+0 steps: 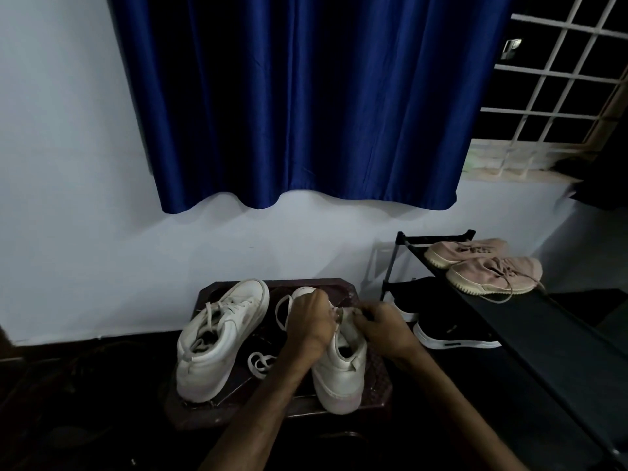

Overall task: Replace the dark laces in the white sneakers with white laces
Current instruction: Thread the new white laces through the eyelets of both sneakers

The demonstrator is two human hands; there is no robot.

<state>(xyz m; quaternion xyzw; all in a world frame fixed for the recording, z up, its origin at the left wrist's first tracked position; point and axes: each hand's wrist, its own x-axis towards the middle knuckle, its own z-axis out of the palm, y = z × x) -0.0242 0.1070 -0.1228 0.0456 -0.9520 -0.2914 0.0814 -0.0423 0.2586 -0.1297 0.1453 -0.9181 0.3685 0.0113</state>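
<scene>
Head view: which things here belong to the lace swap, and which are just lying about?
In the job: left hand and right hand, both gripping the held white sneaker; other white sneaker, laced in white; loose white lace on the dark stool.
Lying about: pink sneakers, black sneaker, shoe rack, blue curtain, window grille.

White leather high-top sneaker (339, 365), right edge of dark carved stool (217, 413): toe, lacing hidden behind left hand (311, 321), right hand (380, 326); pinched part indiscernible. Black metal shoe rack (543, 334): cut by picture's right edge.
</scene>
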